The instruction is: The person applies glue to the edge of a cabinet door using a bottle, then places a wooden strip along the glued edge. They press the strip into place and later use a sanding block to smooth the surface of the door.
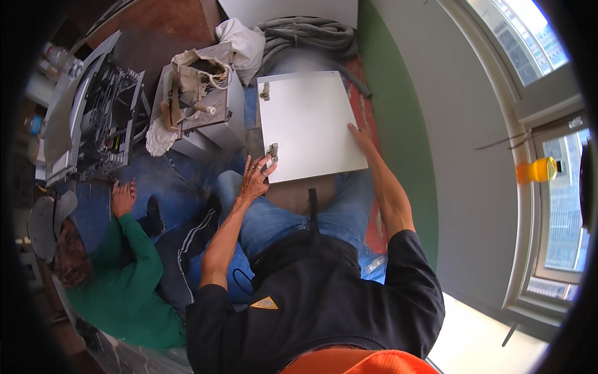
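Note:
A white cabinet door [308, 128] lies in front of me, its near edge by my thighs. Two metal hinges are fixed along its left side: a far hinge [265, 91] and a near hinge [272, 151]. My left hand [254, 179] rests at the near left corner, fingers spread and touching the near hinge and the door's edge. On the right side, my right hand [362, 139] grips the door's edge, the thumb on top and the other fingers mostly hidden.
Left stands a cabinet box [227, 103] topped by an open canvas bag [193, 78]. Grey hose [305, 40] lies coiled beyond the door, next to a white sack [237, 43]. A person in a green sleeve [140, 240] sits at left. A green-grey wall [405, 124] runs along the right.

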`<control>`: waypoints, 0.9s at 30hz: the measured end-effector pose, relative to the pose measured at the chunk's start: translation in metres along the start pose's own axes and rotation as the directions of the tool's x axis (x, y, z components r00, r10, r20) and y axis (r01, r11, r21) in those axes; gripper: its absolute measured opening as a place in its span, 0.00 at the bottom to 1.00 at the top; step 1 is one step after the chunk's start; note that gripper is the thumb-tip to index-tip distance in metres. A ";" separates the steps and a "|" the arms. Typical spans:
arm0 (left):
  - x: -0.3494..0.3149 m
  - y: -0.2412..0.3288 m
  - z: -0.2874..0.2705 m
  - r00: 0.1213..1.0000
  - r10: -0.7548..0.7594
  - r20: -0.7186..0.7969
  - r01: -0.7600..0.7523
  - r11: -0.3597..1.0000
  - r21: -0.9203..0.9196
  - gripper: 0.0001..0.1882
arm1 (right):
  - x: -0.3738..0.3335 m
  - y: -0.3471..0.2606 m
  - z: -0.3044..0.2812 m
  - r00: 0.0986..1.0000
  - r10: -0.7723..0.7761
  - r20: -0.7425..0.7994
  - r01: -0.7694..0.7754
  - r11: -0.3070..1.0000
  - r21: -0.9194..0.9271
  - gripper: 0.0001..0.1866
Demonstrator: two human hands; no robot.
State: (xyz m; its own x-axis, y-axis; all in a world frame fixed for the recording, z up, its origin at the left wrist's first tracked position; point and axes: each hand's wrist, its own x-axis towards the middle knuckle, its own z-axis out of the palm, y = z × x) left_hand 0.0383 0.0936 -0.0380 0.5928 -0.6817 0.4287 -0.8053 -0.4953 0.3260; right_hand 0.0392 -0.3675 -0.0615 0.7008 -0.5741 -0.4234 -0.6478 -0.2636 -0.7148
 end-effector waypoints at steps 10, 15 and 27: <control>0.003 -0.012 -0.008 1.000 -0.017 0.026 0.017 1.000 0.006 0.37 | -0.011 0.012 0.021 0.920 -0.315 -0.232 0.314 0.949 -0.042 0.41; 0.009 0.001 -0.037 0.996 -0.035 -0.081 0.033 0.999 -0.023 0.36 | -0.049 -0.001 -0.007 0.998 -0.018 -0.053 0.030 0.971 0.235 0.38; -0.031 0.063 -0.090 0.996 0.095 0.004 -0.095 0.996 -0.004 0.29 | -0.149 -0.014 -0.051 0.975 0.107 0.194 -0.171 0.920 0.354 0.39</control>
State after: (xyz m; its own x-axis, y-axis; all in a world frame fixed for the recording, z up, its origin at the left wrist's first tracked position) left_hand -0.0304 0.1319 0.0452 0.5140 -0.7274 0.4546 -0.8577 -0.4266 0.2871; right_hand -0.0720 -0.3180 0.0401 0.6720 -0.4380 -0.5972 -0.6099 0.1301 -0.7817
